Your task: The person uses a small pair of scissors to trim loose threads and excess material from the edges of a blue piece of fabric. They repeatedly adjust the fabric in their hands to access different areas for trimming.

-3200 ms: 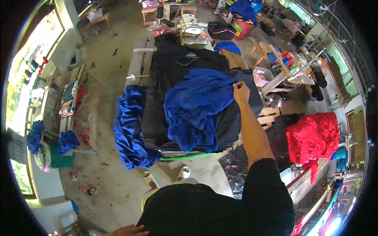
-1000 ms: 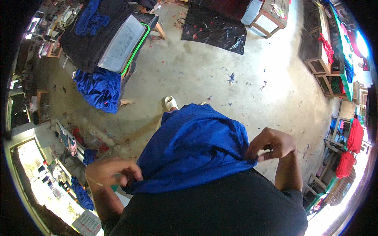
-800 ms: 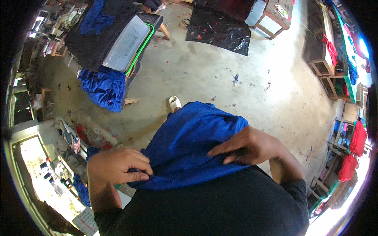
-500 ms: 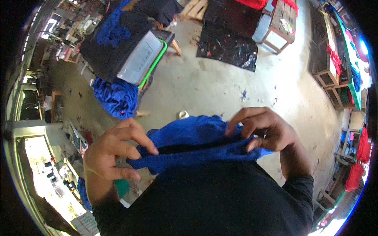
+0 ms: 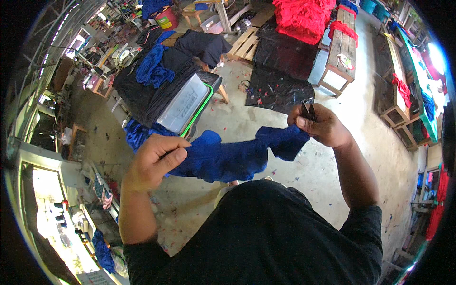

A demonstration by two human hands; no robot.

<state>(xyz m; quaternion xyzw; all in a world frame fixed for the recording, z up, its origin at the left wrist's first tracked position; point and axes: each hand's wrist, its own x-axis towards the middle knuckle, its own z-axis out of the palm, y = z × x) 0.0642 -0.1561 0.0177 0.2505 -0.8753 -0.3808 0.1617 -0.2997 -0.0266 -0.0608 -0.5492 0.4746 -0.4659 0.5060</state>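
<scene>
A piece of blue knit fabric (image 5: 223,159) hangs between my two hands in front of my chest, bunched and sagging in the middle. My left hand (image 5: 154,161) is closed on its left end, thumb against the bent fingers. My right hand (image 5: 325,126) pinches the other end between thumb and fingers. A small pair of dark thread snips (image 5: 308,111) also sits in my right hand, its two pointed blades sticking up past the fingers. The palm side of both hands is hidden.
Ahead to the left, a dark-covered table carries a clear plastic bin (image 5: 183,104) with a green rim and blue cloth (image 5: 154,69). Red fabric (image 5: 304,19) is heaped beyond a black sheet (image 5: 275,85). A wooden bench (image 5: 343,52) stands at the far right.
The blue fabric went from a folded band close to my body to a longer stretch held farther out. My right hand moved up and away, and the snips now show. The view tilted upward.
</scene>
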